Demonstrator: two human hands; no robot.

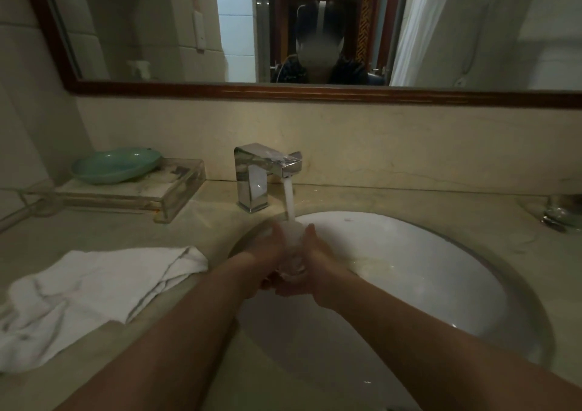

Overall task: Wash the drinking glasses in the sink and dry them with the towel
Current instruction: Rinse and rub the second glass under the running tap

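A clear drinking glass [292,253] stands upright between my two hands over the white sink [409,269], right under the running stream from the chrome tap [264,174]. My left hand [267,256] grips its left side and my right hand [315,262] grips its right side and base. Water pours into the glass. A second clear glass [562,209] stands on the counter at the far right. A crumpled white towel [94,294] lies on the counter left of the sink.
A green soap dish [116,165] sits on a clear tray [132,193] at the back left of the beige counter. A wood-framed mirror [315,91] hangs above the backsplash.
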